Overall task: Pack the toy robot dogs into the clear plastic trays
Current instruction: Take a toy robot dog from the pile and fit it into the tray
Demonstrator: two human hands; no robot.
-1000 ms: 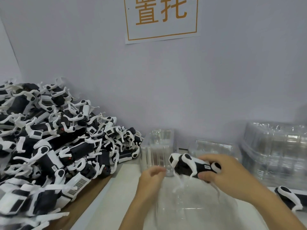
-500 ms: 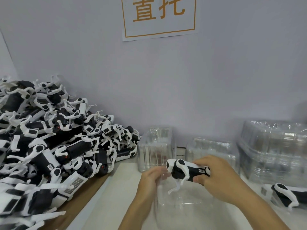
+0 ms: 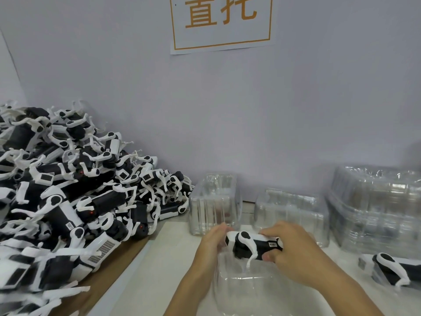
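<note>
Right hand (image 3: 293,252): grips toy dog (image 3: 252,244) over clear tray (image 3: 246,290)
Left hand (image 3: 210,244): fingers curled on tray edge
Pile (image 3: 68,190): more dogs, left

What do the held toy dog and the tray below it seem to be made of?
Toy dog: likely hard moulded plastic, black body with white legs, smooth with a slight sheen. Tray: thin clear plastic; the table shows through it and its ridges catch glare.

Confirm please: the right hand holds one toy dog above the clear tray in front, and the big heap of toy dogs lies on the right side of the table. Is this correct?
Not quite. In the head view the right hand does hold a toy dog above the clear tray, but the heap of toy dogs lies on the left side. On the right stand stacked clear trays.
</note>
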